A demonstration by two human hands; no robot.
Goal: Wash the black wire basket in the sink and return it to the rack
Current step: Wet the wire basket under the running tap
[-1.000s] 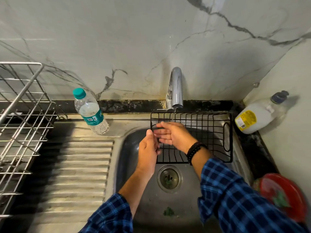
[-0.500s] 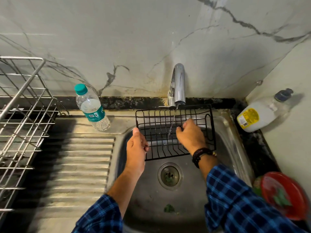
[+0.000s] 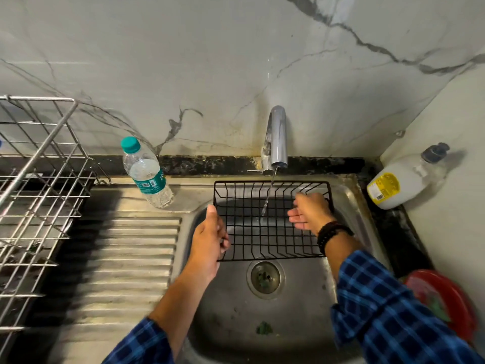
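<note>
Now our left grip clasps the left edge of the black wire basket, held over the sink between both grips, our right grip resting loose-fingered on its right wires.

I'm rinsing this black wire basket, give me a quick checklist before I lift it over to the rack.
1. Water reaching black wire basket: ok, the faucet stream falls through it.
2. Grip of left hand on its left edge: ok.
3. Grip of right hand: not ok, it lies open against the wires.
4. Basket clean: cannot tell.
5. Way to rack: likely ok; water bottle stands at the back of the drainboard.
6. Free room in rack: cannot tell.
</note>
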